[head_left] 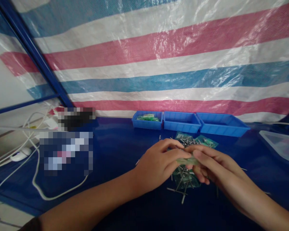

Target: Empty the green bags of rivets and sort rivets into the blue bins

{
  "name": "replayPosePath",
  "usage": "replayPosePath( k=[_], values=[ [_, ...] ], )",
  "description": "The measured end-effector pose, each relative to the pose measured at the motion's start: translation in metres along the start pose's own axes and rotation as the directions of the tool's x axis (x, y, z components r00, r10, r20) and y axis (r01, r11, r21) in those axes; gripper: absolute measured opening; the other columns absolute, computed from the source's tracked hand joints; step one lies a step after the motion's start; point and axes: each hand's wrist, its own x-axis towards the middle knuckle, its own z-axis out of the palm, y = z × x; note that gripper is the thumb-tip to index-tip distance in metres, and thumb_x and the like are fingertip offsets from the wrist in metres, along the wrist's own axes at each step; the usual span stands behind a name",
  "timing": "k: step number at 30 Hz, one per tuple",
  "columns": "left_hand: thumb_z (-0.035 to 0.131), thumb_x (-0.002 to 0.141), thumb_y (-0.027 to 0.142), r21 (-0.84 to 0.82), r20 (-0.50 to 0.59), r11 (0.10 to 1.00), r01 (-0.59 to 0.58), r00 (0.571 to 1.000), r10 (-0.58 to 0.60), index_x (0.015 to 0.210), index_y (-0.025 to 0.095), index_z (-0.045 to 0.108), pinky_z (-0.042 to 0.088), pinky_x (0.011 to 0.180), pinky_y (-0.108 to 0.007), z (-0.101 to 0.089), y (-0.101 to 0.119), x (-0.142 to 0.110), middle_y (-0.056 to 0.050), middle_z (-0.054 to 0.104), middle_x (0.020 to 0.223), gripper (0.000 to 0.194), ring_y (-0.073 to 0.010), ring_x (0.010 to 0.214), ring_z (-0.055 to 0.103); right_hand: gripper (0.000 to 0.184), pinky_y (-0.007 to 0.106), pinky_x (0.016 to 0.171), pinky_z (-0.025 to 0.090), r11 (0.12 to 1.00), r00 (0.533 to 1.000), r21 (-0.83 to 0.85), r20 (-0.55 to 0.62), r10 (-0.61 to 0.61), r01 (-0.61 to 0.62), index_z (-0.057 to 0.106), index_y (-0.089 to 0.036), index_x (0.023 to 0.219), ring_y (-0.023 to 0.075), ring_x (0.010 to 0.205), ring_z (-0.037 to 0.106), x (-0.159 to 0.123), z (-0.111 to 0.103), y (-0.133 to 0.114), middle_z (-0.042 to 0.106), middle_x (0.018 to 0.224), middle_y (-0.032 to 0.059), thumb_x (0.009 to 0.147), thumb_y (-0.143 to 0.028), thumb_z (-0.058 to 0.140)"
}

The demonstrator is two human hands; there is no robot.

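My left hand (156, 162) and my right hand (215, 163) meet over the middle right of the blue table. Between their fingertips they pinch a small pale green, see-through plastic bag (188, 161); fingers cover much of it, and I cannot make out its contents. Beneath and behind the hands lies a loose heap of thin metal pins (183, 175) that look like blind rivets. Green plastic bags (208, 141) lie under and beside the heap. A few stray pins (183, 198) rest nearer to me.
Three blue bins stand in a row at the back: the left bin (148, 125) holds green packets, beside the middle bin (181, 126) and right bin (223, 129). A translucent plastic lid or tray (279, 147) lies far right. White cables (36, 179) and a mouse (21, 154) occupy the left.
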Motion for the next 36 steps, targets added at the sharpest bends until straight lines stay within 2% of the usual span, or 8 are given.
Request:
replayPosePath(
  k=[4,9,14,17,21,27,32,36],
  values=[
    [0.044,0.084,0.009,-0.128,0.027,0.985,0.118,0.993,-0.116,0.114,0.025,0.059,0.043,0.094,-0.035,-0.002,0.003,0.001,-0.006,0.054,0.126,0.038,-0.0199,0.115,0.051,0.032,0.023,0.045,0.043,0.998,0.993,-0.02,-0.099,-0.063,0.061,0.061,-0.023,0.096,0.0112,0.048,0.053,0.001,-0.003,-0.003,0.057,0.054,-0.0021,0.074,-0.047,0.064],
    [0.043,0.09,0.028,-0.4,0.133,0.834,0.38,0.924,-0.358,0.111,0.02,0.061,0.047,0.073,-0.027,-0.001,0.007,0.005,-0.004,0.067,0.094,0.029,-0.0157,0.082,0.061,0.029,0.023,0.045,0.045,0.986,0.982,-0.095,-0.119,-0.145,0.134,0.062,-0.024,0.092,0.0109,0.049,0.055,0.004,-0.004,-0.002,0.062,0.063,-0.0007,0.072,-0.045,0.066],
    [0.05,0.087,0.029,-0.488,0.058,0.786,0.38,0.913,-0.404,0.095,0.015,0.062,0.046,0.068,-0.023,0.006,-0.004,0.008,-0.004,0.065,0.087,0.02,-0.0133,0.077,0.06,0.03,0.025,0.047,0.047,0.938,0.968,-0.284,-0.094,-0.231,0.196,0.064,-0.024,0.099,0.0136,0.052,0.056,0.002,-0.004,0.001,0.06,0.059,-0.0001,0.08,-0.046,0.058],
    [0.051,0.087,0.028,-0.408,-0.082,0.843,0.35,0.905,-0.416,0.096,0.016,0.059,0.047,0.064,-0.022,-0.004,-0.025,0.018,-0.003,0.064,0.086,0.018,-0.0126,0.073,0.06,0.034,0.026,0.047,0.046,0.916,0.946,-0.338,-0.162,-0.282,0.216,0.063,-0.024,0.103,0.0138,0.053,0.055,0.003,-0.007,-0.001,0.063,0.068,0.0023,0.083,-0.049,0.052],
    [0.041,0.091,0.022,-0.055,-0.332,0.859,0.509,0.802,-0.497,0.118,0.018,0.044,0.048,0.061,-0.022,-0.033,-0.069,0.048,-0.002,0.065,0.084,0.028,-0.0121,0.068,0.063,0.033,0.026,0.045,0.042,0.91,0.917,-0.361,-0.256,-0.307,0.204,0.063,-0.022,0.093,0.0136,0.052,0.053,0.009,-0.019,-0.009,0.063,0.071,0.0035,0.081,-0.052,0.053],
    [0.049,0.087,0.025,0.204,-0.367,0.777,0.596,0.782,-0.503,0.11,0.013,0.054,0.046,0.081,-0.034,-0.057,-0.113,0.084,-0.01,0.066,0.094,0.026,-0.0221,0.088,0.062,0.032,0.028,0.05,0.044,0.846,0.836,-0.504,-0.379,-0.397,0.173,0.062,-0.018,0.079,0.0153,0.052,0.053,0.027,-0.048,-0.008,0.06,0.062,0.0023,0.077,-0.048,0.052],
    [0.051,0.084,0.035,0.422,-0.317,0.713,0.56,0.828,-0.463,0.096,0.015,0.066,0.033,0.092,-0.059,-0.047,-0.099,0.083,-0.016,0.058,0.112,0.027,-0.0395,0.113,0.045,0.026,0.032,0.057,0.046,0.574,0.854,-0.819,-0.288,-0.434,0.016,0.066,-0.02,0.084,0.0218,0.061,0.062,0.046,-0.083,0.008,0.068,0.071,0.0057,0.077,-0.036,0.047],
    [0.047,0.088,0.036,0.49,-0.191,0.763,0.422,0.906,-0.378,0.107,0.024,0.064,0.034,0.097,-0.05,-0.028,-0.067,0.062,-0.008,0.058,0.114,0.028,-0.03,0.111,0.047,0.033,0.038,0.068,0.047,0.275,0.922,-0.961,-0.131,-0.363,-0.028,0.068,-0.016,0.088,0.0284,0.075,0.066,0.059,-0.107,0.022,0.071,0.083,0.0121,0.081,-0.034,0.042]
  ],
)
